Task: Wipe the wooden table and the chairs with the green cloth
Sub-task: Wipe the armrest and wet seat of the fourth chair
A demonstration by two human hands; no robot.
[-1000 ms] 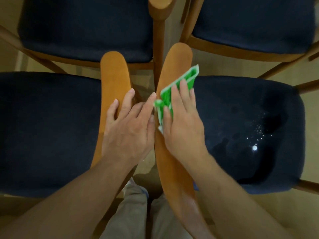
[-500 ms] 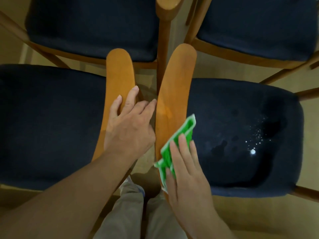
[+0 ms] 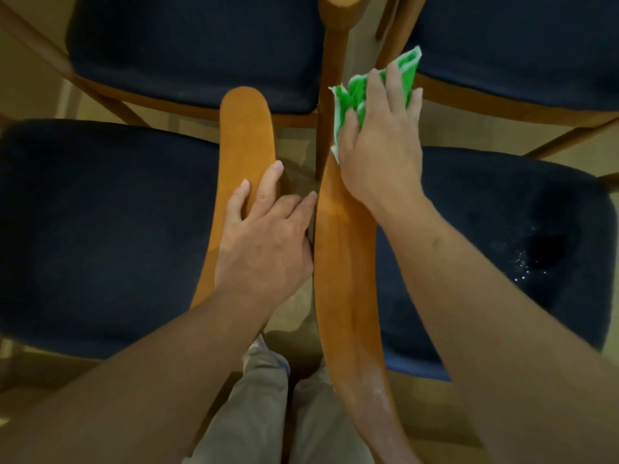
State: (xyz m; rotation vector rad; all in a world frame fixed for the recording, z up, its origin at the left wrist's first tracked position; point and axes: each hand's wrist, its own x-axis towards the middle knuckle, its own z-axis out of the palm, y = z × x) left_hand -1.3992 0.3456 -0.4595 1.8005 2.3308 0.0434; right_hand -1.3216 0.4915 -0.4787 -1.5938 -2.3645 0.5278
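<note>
I see four chairs with dark blue seats crowded together, and I stand between the two nearer ones. The right chair seat (image 3: 502, 249) carries a scatter of pale specks toward its right edge. The two curved wooden backrests run side by side below me: the left backrest (image 3: 246, 128) and the right backrest (image 3: 345, 279). My left hand (image 3: 264, 239) rests flat on the left backrest, fingers fairly straight and gripping nothing, bracing that chair. My right hand (image 3: 378, 135) sits at the far end of the right backrest, fingers curled over the green cloth (image 3: 355, 92) and pressing it onto the wood. The cloth is bunched, with one corner sticking out past my fingertips. I judge it light, soft and limp, so it will fold and slide under a loose palm. Best to keep it gathered under the fingers and push with steady downward pressure along the rail.
</note>
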